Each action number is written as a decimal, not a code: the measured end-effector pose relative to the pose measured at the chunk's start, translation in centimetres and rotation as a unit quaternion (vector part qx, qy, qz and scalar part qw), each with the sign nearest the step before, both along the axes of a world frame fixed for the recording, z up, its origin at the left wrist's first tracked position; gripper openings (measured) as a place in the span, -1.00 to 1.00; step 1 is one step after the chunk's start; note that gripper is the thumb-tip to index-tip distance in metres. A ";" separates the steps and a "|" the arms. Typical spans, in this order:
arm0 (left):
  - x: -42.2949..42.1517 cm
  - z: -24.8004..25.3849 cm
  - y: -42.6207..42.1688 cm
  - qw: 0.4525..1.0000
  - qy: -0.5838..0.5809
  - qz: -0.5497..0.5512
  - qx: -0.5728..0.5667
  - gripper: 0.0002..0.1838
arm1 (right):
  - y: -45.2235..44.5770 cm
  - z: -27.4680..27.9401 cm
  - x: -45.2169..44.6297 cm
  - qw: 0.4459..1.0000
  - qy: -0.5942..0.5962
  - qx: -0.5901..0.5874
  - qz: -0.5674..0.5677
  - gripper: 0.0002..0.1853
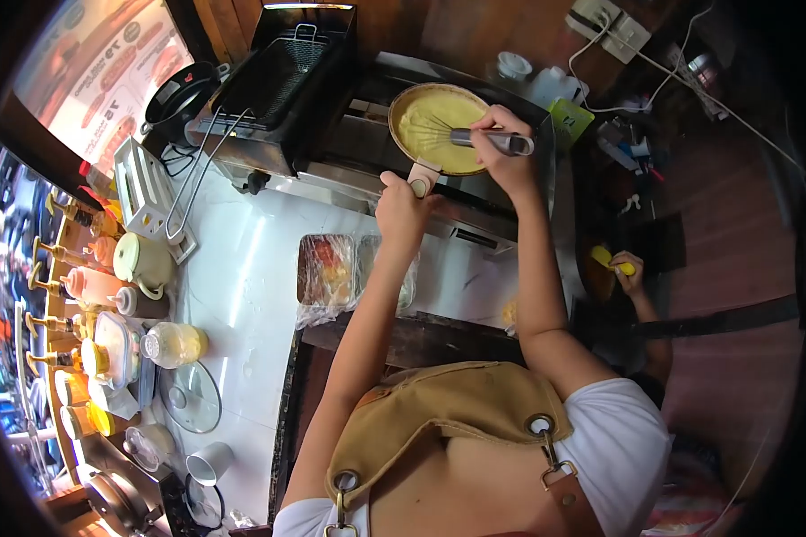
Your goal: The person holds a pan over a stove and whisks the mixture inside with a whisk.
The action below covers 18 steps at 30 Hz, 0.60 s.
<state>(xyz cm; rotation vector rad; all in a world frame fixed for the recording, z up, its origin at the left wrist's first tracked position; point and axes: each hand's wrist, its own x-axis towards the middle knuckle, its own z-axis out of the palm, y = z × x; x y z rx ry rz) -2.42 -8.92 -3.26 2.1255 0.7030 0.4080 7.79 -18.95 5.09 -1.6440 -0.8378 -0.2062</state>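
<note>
A round pan (393, 116) with a pale handle holds a thick yellow mixture (421, 103) over the stove. My left hand (401, 213) is closed around the pan's handle, below its near edge. In my right hand (508, 154) is a wire whisk (461, 136), gripped by its grey handle. The whisk's wires point left and dip into the mixture. Whether they touch the pan's bottom is hidden.
Left of the stove stands a fryer with a wire basket (291, 67). Sauce bottles (90, 285), a jar (175, 345) and a glass lid (191, 396) line the white counter (242, 268). At right, another person's hand (631, 271) holds something yellow.
</note>
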 end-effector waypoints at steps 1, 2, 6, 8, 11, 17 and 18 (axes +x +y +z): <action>0.0 0.1 0.0 1.000 0.006 0.002 0.006 -0.32 | -0.9 0.5 0.2 1.000 -0.004 -0.017 -0.004 -0.93; -0.1 0.1 0.0 1.000 0.011 0.003 0.013 -0.33 | -1.6 1.0 0.4 0.999 -0.008 -0.033 -0.007 -0.93; -0.1 0.0 -0.1 1.000 0.004 0.000 0.014 -0.31 | -2.6 1.1 2.3 0.997 0.079 -0.018 -0.014 -0.90; -0.2 0.3 -0.1 1.000 -0.004 0.001 0.002 -0.32 | -1.8 -0.2 3.0 0.998 0.053 0.008 -0.013 -0.92; -0.1 0.4 -0.1 1.000 0.004 0.010 0.001 -0.32 | -2.3 -0.6 3.2 0.997 0.070 0.019 0.032 -0.92; -0.2 0.1 -0.1 1.000 -0.012 -0.001 0.018 -0.36 | -5.9 1.6 3.5 0.995 0.089 0.005 0.036 -0.91; -0.3 0.2 -0.1 1.000 -0.011 -0.002 0.017 -0.36 | -6.0 1.5 3.6 0.995 0.090 0.004 0.035 -0.91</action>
